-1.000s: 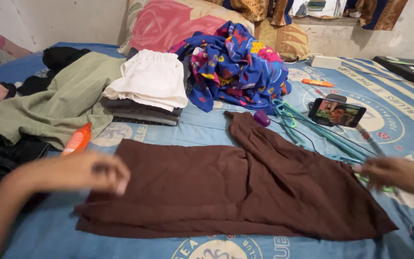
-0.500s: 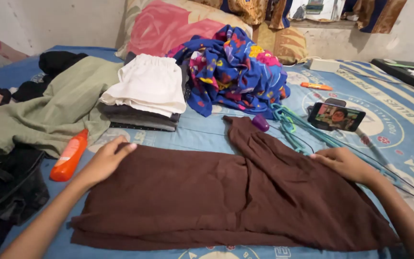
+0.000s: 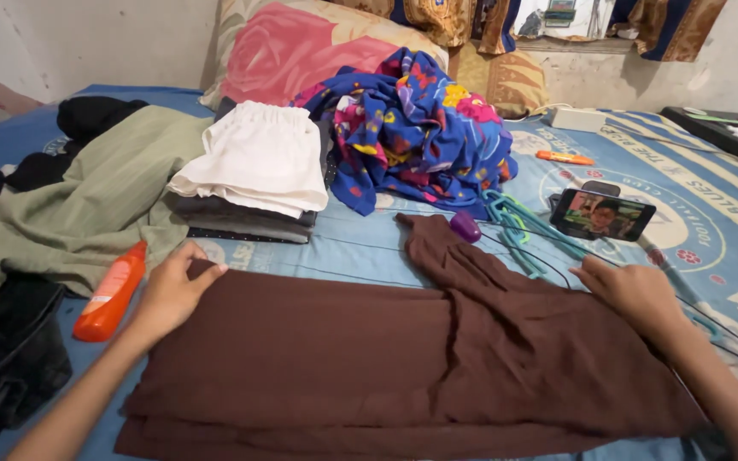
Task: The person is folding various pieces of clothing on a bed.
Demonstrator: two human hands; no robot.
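While the brown cloth (image 3: pixel 403 358) lies spread on the bed (image 3: pixel 711 205), both hands press it flat.
Left hand (image 3: pixel 168 294) and right hand (image 3: pixel 634 290) rest open-palmed at opposite edges, clasping nothing, apparently holding the fabric smooth.

Brown cloth (image 3: pixel 369 358) on blue bedsheet (image 3: pixel 369 243)

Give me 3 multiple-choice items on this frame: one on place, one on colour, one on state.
1. Where does the orange bottle lie?
A. on the pillow
B. on the bed, beside the left hand
C. on the phone

2. What colour is the cloth under both hands?
A. brown
B. white
C. green

3. How are the hands placed?
A. both lifted in the air
B. both flat on the cloth's edges
C. holding the hangers

Answers: 1 B, the bottle lies just outside the left hand; 2 A, the spread cloth is dark brown; 3 B, the left hand and right hand press its opposite edges.
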